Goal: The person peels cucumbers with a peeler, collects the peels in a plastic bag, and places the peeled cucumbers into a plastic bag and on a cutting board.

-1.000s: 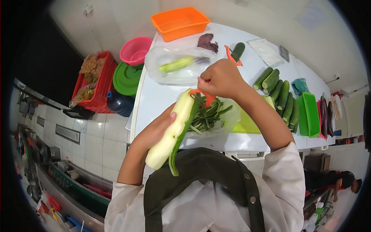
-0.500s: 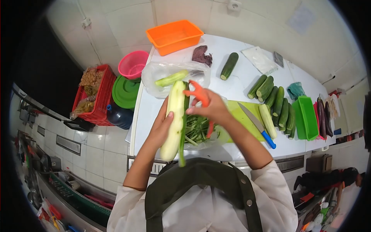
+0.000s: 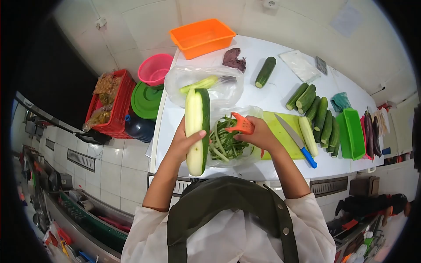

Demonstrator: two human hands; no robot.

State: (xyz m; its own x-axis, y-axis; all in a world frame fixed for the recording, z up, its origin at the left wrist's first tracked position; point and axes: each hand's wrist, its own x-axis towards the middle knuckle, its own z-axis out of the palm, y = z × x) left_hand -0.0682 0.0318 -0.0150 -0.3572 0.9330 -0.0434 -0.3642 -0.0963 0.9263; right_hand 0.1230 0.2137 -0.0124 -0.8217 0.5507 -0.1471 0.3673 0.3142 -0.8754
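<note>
Wrapped round a partly peeled zucchini (image 3: pixel 198 133), my left hand (image 3: pixel 183 142) keeps it upright above the table's near edge. Its left side is pale and bare, its right side dark green skin. To the right, my right hand (image 3: pixel 259 133) grips an orange peeler (image 3: pixel 240 124), apart from the zucchini. Below the peeler lies a clear bag with green peelings (image 3: pixel 228 144). Behind the zucchini, another clear bag (image 3: pixel 226 94) holds a pale peeled one (image 3: pixel 205 83).
A knife (image 3: pixel 296 139) and a peeled zucchini (image 3: pixel 308 135) lie by the green cutting board (image 3: pixel 278 129). Farther right are several zucchinis (image 3: pixel 323 120) and a green basket (image 3: pixel 350 133). An orange basin (image 3: pixel 202 38) stands at the back. A person (image 3: pixel 377 204) is at far right.
My right hand with the peeler has come down and away from the zucchini. The long strip of skin no longer hangs from it. My left hand has turned the zucchini more upright.
</note>
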